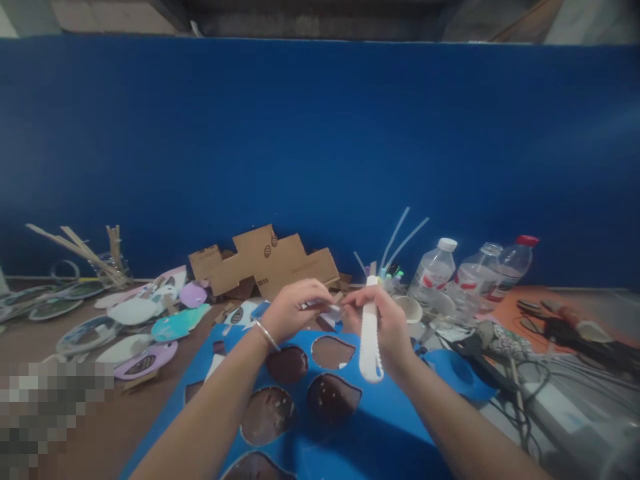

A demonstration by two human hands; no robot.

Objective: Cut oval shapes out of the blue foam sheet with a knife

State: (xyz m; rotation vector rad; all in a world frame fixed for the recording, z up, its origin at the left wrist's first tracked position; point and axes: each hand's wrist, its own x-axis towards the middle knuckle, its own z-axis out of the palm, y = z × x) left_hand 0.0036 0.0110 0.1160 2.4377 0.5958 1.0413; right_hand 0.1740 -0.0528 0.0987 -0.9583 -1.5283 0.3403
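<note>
My right hand is closed around a white utility knife, which stands nearly upright with its blade end at the top. Its thumb and fingertips reach toward my left hand, which wears a silver bracelet and is held in a pinch. Between the fingertips is a small whitish piece, too blurred to name. Below both hands lies a blue sheet with several rounded, leaf-like shapes cut out of it, the brown table showing through.
Cut card shapes and sticks lie to the left. Brown cardboard leans against the blue partition. Plastic bottles, tangled cables and an orange sheet are on the right.
</note>
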